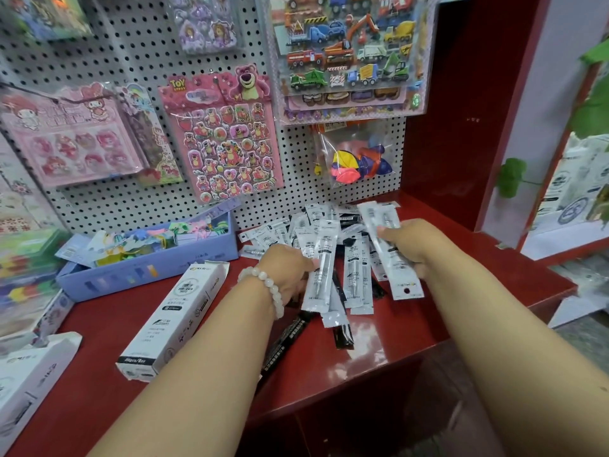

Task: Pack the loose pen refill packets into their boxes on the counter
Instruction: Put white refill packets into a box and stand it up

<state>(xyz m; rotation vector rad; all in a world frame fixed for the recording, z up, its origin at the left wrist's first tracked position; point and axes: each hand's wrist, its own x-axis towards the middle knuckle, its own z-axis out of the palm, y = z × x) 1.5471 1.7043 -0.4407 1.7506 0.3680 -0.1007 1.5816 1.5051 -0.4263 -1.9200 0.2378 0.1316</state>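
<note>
Red bench [412, 331] below a pegboard carries a heap of refill packets [357, 258]. Left hand [288, 270] pinches one packet [321, 268]; right hand [407, 240] grasps another, seemingly several. Gathering step; next, slide them into the white box [174, 319].

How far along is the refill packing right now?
Early. Nothing visibly packed: the white box lies on the counter, its contents hidden. The left hand and right hand each hold a packet. The pile of packets remains.
</note>
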